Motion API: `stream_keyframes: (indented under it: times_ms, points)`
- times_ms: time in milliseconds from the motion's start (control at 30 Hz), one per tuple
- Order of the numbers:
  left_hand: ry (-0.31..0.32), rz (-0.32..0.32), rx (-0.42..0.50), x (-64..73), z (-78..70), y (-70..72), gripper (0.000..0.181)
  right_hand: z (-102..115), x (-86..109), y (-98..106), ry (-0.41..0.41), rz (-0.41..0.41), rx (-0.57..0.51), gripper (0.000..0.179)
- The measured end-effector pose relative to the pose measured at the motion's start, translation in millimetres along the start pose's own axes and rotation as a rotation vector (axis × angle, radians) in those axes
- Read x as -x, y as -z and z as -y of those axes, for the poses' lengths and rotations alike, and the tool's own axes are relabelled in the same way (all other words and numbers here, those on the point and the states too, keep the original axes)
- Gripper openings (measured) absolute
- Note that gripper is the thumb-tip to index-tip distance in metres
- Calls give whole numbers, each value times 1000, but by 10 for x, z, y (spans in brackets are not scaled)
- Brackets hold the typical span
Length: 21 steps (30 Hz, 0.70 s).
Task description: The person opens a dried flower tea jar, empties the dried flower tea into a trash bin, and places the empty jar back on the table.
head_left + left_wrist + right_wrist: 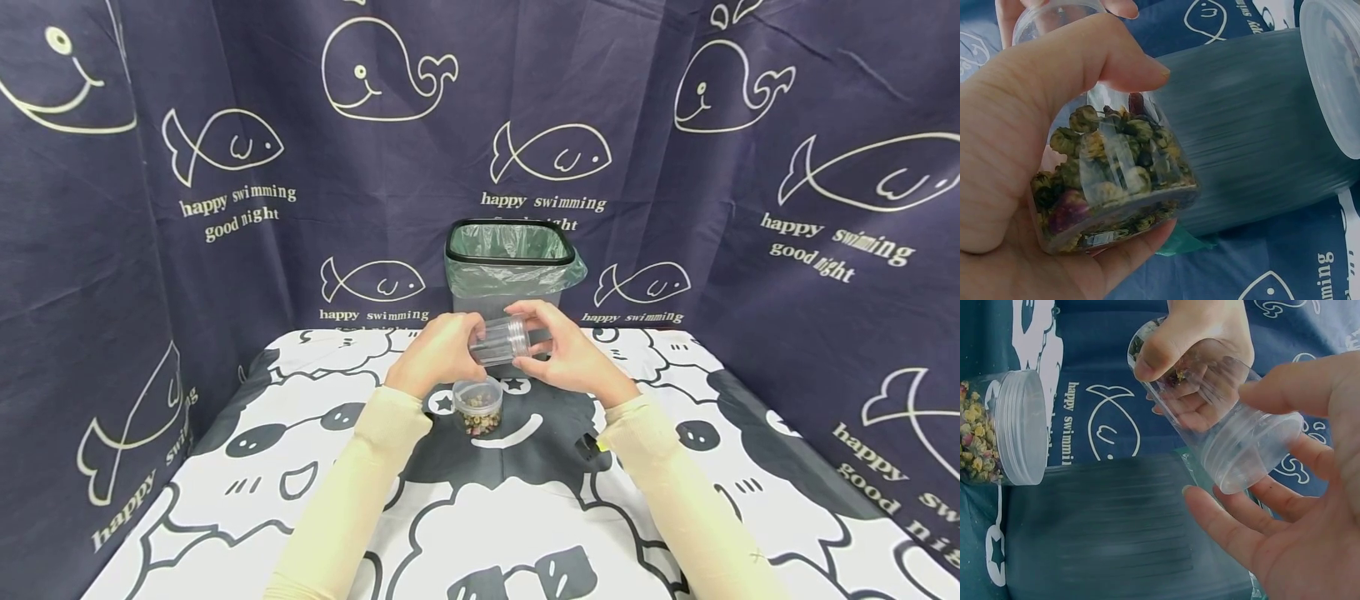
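A clear plastic jar (495, 343) is held tilted on its side over the table. My left hand (447, 348) grips its body, thumb on one side and fingers on the other. Dried flower buds (1116, 156), greenish with a dark pink one, lie in its bottom end. Around the jar's clear lid (1250, 456) at the other end are the spread thumb and fingers of my right hand (558, 350). A second clear jar (478, 408), holding yellow and pink dried buds (977, 434), stands upright on the table below my left hand.
Behind the hands stands a grey trash bin (491, 304) with a black rim and a green liner (577, 271). A small black and yellow item (590, 446) is by my right sleeve. A cartoon-print cloth (517, 521) covers the table; dark curtains (420, 183) surround it.
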<state>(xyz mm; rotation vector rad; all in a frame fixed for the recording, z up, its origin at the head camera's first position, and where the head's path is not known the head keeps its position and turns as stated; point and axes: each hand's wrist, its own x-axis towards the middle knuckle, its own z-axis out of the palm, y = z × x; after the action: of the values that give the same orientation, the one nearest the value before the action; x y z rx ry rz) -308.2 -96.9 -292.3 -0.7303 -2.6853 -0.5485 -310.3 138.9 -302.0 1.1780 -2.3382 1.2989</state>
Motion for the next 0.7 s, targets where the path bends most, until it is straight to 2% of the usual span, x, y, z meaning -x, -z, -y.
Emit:
stream_keyframes:
  times_ms: [700]
  points:
    - [3,-1,5,10,0,14,48,14,2,17,-121,-34,111,52]
